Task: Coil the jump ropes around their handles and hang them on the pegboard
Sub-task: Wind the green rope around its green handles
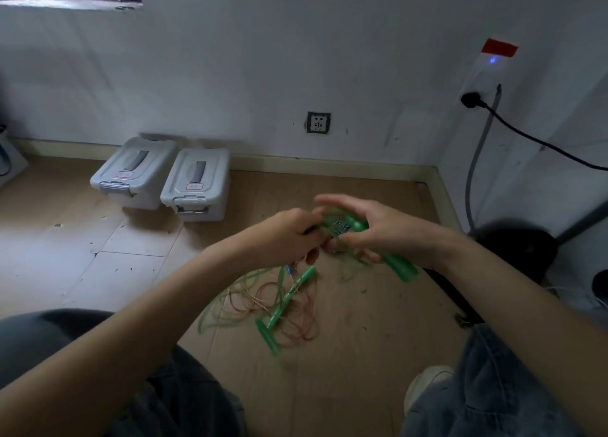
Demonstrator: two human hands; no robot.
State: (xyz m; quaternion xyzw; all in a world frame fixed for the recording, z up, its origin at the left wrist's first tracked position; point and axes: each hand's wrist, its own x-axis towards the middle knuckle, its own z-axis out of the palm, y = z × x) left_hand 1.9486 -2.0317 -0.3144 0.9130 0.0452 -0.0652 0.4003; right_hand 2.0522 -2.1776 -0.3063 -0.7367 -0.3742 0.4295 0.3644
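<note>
Two hands meet above the wooden floor (345, 354): the right hand (378, 229) curls its fingers round a green jump-rope handle (399, 267) that slants toward 4 o'clock, and the left hand (289, 231), at its 9 o'clock and touching it, pinches the rope end there. Below them, toward 6 o'clock, a loose tangle of green and red rope (263, 302) lies on the floor with two more green handles (291, 292). Far off at 10 o'clock, two grey lidded boxes (194, 181) stand side by side against the wall
</note>
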